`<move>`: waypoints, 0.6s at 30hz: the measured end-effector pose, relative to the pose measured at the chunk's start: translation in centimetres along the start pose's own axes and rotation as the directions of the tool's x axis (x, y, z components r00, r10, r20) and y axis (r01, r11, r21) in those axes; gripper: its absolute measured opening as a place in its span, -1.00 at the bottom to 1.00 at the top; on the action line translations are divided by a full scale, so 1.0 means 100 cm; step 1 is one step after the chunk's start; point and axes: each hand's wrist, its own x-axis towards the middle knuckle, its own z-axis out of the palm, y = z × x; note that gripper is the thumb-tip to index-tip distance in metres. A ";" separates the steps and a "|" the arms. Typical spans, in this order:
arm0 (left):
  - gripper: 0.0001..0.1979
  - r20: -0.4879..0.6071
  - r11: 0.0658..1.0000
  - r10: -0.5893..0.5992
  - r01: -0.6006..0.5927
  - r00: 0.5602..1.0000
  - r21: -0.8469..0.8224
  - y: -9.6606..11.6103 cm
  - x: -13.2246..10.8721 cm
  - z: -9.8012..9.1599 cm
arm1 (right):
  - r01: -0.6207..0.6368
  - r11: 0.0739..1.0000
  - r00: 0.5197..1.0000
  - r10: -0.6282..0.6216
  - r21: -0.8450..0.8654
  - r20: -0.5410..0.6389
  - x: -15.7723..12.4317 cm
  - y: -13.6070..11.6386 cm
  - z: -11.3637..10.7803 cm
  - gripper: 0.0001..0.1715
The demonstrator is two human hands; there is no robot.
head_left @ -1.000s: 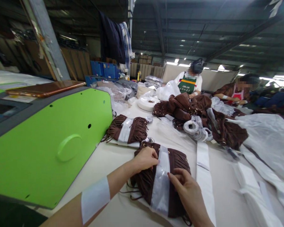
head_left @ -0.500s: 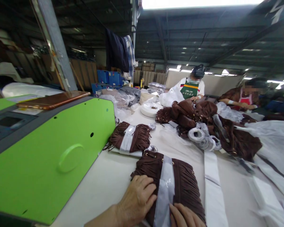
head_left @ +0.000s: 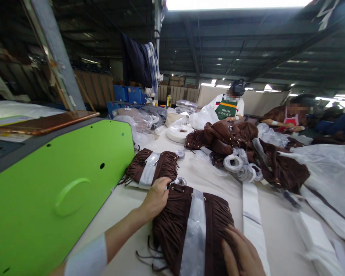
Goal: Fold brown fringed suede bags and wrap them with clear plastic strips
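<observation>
A dark brown fringed bag [head_left: 215, 214] lies flat before me, a strip of clear plastic wrap [head_left: 194, 234] around its middle. It has small metal eyelets near its far edge. My left hand [head_left: 156, 197] is at its far left corner, fingers closed together on the edge; the fingertips are partly hidden. Along the bag's right side rests my right hand [head_left: 243, 251], fingers stretched out and thumb apart. Loose fringe strands hang out at the lower left. Just beyond lies a second wrapped fringed bag [head_left: 168, 165].
A bright green machine [head_left: 83, 184] with a brown flat case [head_left: 48, 122] on top stands at left. Beyond are piled brown bags [head_left: 232, 134], rolls of clear plastic [head_left: 238, 166] and a white strip [head_left: 253, 218]. Two people, one in a green apron [head_left: 226, 108], are across the table.
My left hand has moved from the bag's near left side up to its far left corner. My right hand has shifted from the plastic strip to the bag's right side.
</observation>
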 end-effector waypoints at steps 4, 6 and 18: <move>-0.76 0.228 0.988 0.104 -0.127 0.968 0.086 0.017 0.057 0.017 | 0.057 0.998 0.998 -0.056 -0.020 0.026 0.037 -0.030 0.016 -0.64; -0.85 0.325 0.978 0.087 -0.143 0.942 0.152 0.021 0.076 0.024 | 0.061 0.998 0.998 -0.060 -0.032 0.023 0.045 -0.037 0.028 -0.64; -0.83 0.613 0.952 0.128 -0.270 0.779 0.144 0.017 0.109 0.016 | -0.006 1.000 0.998 0.006 0.004 -0.064 0.026 -0.020 0.059 -0.58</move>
